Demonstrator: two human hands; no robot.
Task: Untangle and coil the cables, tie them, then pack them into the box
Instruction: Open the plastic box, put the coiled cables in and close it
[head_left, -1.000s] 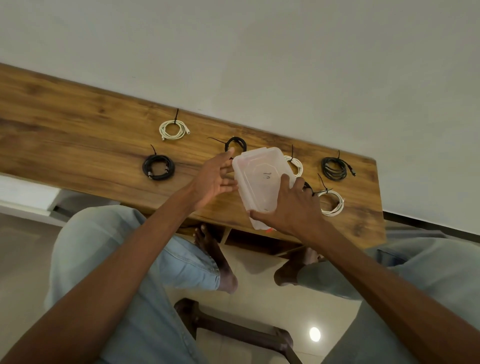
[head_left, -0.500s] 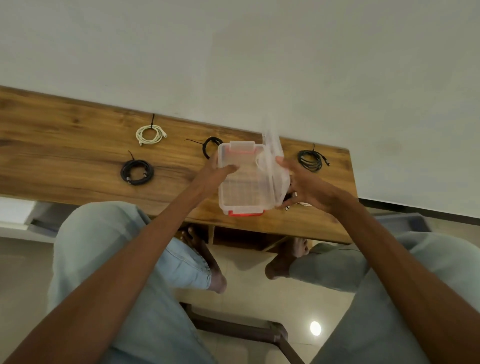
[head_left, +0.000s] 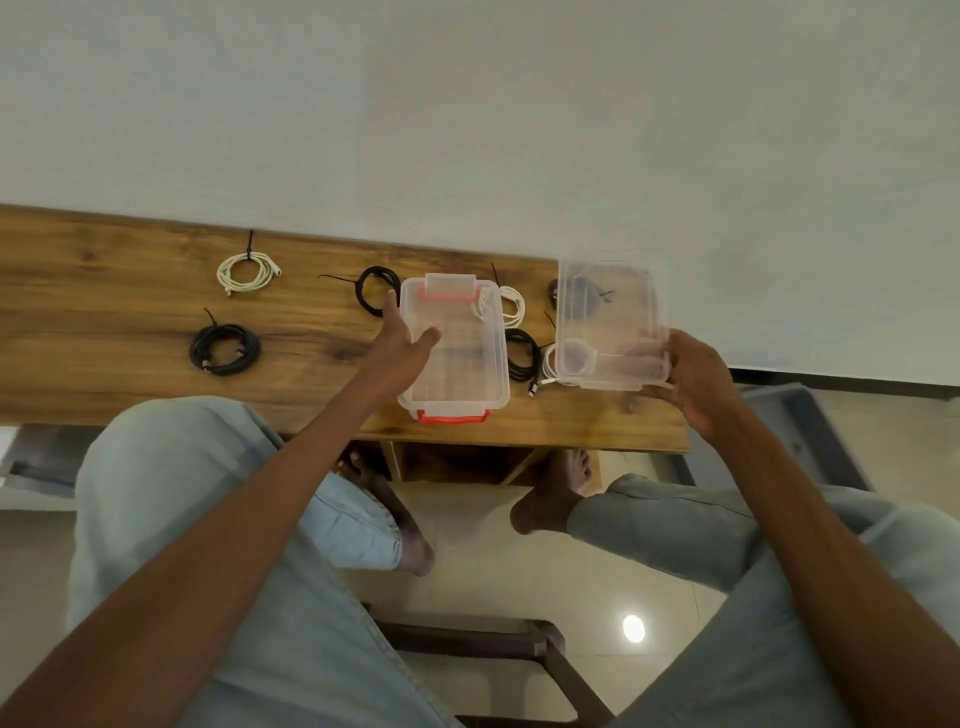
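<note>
A clear plastic box (head_left: 457, 384) with red clips stands open on the wooden table (head_left: 119, 338) near its front edge. My left hand (head_left: 400, 340) holds the box's left wall, thumb inside. My right hand (head_left: 696, 379) grips the clear lid (head_left: 610, 322) by its near edge, lifted to the right of the box. Several coiled, tied cables lie on the table: a white coil (head_left: 247, 271), a black coil (head_left: 224, 348), a black coil (head_left: 376, 288) behind the box, a white coil (head_left: 511, 306), a black coil (head_left: 522, 353). Others show blurred through the lid.
The table stands against a plain wall; its right end (head_left: 680, 441) lies just below my right hand. My knees in light jeans and bare feet are under the front edge. A dark stool (head_left: 519, 644) stands on the tiled floor below.
The lid has come off the box: my right hand has carried it to the right, and it now hangs flat over the cables. My left hand stays on the box's left side.
</note>
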